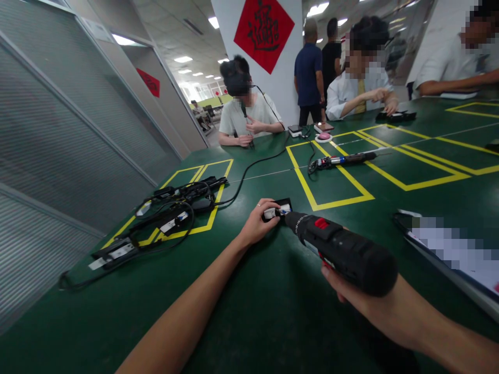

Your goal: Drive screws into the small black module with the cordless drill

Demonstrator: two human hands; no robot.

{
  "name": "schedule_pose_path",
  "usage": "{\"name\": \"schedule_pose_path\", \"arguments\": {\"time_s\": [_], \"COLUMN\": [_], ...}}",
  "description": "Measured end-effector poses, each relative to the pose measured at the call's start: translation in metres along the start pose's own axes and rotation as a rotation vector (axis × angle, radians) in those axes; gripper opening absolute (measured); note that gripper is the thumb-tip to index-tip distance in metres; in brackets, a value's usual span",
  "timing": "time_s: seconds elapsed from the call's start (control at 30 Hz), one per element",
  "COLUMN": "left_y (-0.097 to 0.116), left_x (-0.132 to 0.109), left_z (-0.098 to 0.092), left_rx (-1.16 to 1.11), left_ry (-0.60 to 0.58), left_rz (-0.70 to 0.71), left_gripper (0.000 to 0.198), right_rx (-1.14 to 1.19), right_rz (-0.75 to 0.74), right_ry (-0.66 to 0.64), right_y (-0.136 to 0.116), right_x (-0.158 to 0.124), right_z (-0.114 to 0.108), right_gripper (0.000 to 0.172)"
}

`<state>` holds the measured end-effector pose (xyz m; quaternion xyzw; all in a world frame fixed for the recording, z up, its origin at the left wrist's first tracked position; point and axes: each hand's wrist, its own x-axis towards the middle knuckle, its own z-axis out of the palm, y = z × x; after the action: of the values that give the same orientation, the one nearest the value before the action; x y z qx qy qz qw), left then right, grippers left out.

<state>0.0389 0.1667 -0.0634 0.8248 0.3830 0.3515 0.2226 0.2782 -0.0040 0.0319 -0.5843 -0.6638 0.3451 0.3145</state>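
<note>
My right hand (351,291) is wrapped round the handle of a black cordless drill (343,249) with a red switch on top. Its nose points away from me, at a small black case with white parts inside (284,208) on the green table. My left hand (259,221) grips that case from the left, thumb on the near side and fingers over the far side. The drill's chuck is right at the case; whether the bit touches a screw is too small to tell.
Black cabled devices (175,208) lie in a taped area at left. A thin wired tool (343,160) rests beyond the case. A pink-and-white round object (323,137) sits further back. A tablet-like object (456,254) lies at right. Co-workers (249,114) sit across the green table (234,291).
</note>
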Motion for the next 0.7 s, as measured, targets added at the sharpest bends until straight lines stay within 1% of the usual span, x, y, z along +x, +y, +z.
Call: {"name": "schedule_pose_path", "arguments": {"time_s": [0.23,0.5,0.7], "left_y": [0.0011,-0.0008,0.0018], "left_x": [-0.0003,0.0001,-0.0004], "left_z": [0.0,0.0012,0.0006], "left_rx": [0.0,0.001,0.002], "left_ry": [0.001,0.001,0.002], "left_rz": [0.009,0.0,0.003], "left_gripper": [0.026,0.026,0.028], "right_rx": [-0.005,0.007,-0.044], "right_rz": [-0.001,-0.018,-0.009], "right_ry": [0.008,-0.022,0.043], "right_y": [0.0004,0.0018,0.0025], "right_x": [-0.0001,-0.0007,-0.0015], "right_z": [0.0,0.0011,0.002], "right_gripper": [0.03,0.026,0.03]}}
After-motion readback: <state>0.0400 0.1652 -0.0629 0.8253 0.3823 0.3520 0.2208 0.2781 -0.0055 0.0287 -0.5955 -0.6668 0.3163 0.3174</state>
